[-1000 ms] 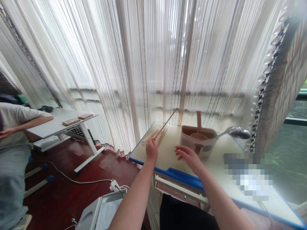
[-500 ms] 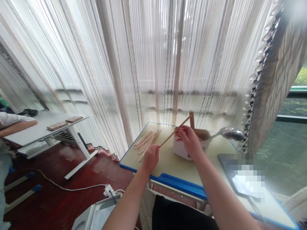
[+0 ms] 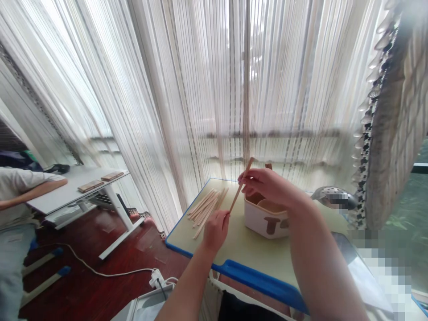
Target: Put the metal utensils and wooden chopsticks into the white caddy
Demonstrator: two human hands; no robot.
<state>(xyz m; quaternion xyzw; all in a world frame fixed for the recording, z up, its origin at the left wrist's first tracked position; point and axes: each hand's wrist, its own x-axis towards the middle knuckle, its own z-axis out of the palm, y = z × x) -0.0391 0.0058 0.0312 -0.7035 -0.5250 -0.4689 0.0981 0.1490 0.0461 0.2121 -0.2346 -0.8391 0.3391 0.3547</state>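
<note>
A brown wooden chopstick [image 3: 236,195] slants upward between my two hands. My left hand [image 3: 216,229] pinches its lower end above the table [image 3: 240,249]. Farther up, the fingers of my right hand [image 3: 259,180] close round it near the thicker top end. Several pale chopsticks [image 3: 204,207] lie in a loose pile on the table, just beyond my left hand. Under my right wrist stands a white container [image 3: 257,221] with a brown inside and brown lettering; my forearm hides part of it. A slotted metal ladle [image 3: 334,196] sticks out to its right.
A tablet-like flat device [image 3: 354,263], partly blurred, lies at the table's right. A raised blue edge [image 3: 257,281] runs along the front. Sheer curtains [image 3: 214,89] hang behind. To the left, a person's arm [image 3: 40,191] rests on a white desk [image 3: 72,196] with two small flat boxes.
The chopstick has turned from a low slant to a steeper one. My right hand has moved, now with its back and wrist raised over the container. The view has shifted slightly.
</note>
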